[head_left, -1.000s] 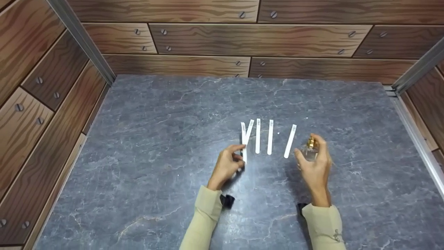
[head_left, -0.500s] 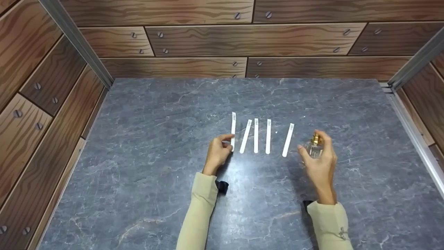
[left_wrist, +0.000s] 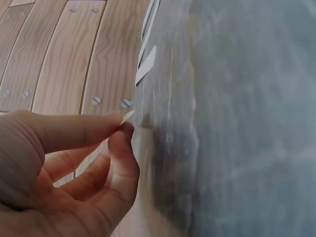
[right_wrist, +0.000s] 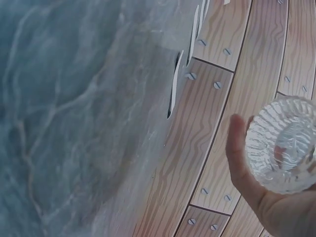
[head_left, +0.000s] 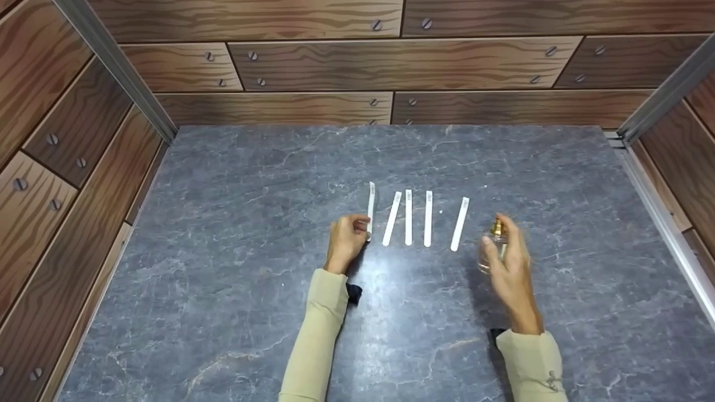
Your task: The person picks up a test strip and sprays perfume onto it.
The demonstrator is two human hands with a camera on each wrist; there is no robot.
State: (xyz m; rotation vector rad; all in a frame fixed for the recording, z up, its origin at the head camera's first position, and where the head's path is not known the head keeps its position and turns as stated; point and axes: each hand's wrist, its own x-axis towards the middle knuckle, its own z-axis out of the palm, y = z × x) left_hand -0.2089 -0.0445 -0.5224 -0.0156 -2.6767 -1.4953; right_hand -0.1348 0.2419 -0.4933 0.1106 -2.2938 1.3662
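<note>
My left hand [head_left: 345,243] pinches the near end of a white perfume test strip [head_left: 371,205] between thumb and fingers. In the left wrist view only the tip of that strip [left_wrist: 128,117] shows. To its right several like strips [head_left: 428,219], printed at their far ends, lie spaced out on the table. My right hand [head_left: 515,268] grips a clear glass perfume bottle [head_left: 485,258] above the table, right of the strips, with a finger at its gold spray top [head_left: 496,227]. The right wrist view shows the bottle's ribbed glass base [right_wrist: 281,148]; the fingers partly hide its sides.
The grey marbled table [head_left: 251,234] carries the strips near its middle. Wood-patterned walls [head_left: 313,64] with metal corner posts [head_left: 114,72] enclose its back and both sides. A tiny white speck [head_left: 441,211] lies between two strips.
My left hand has drawn its strip leftward, off the strip it overlapped, so it now stands apart. The bottle in my right hand has tilted, and the thumb now lies across its glass.
</note>
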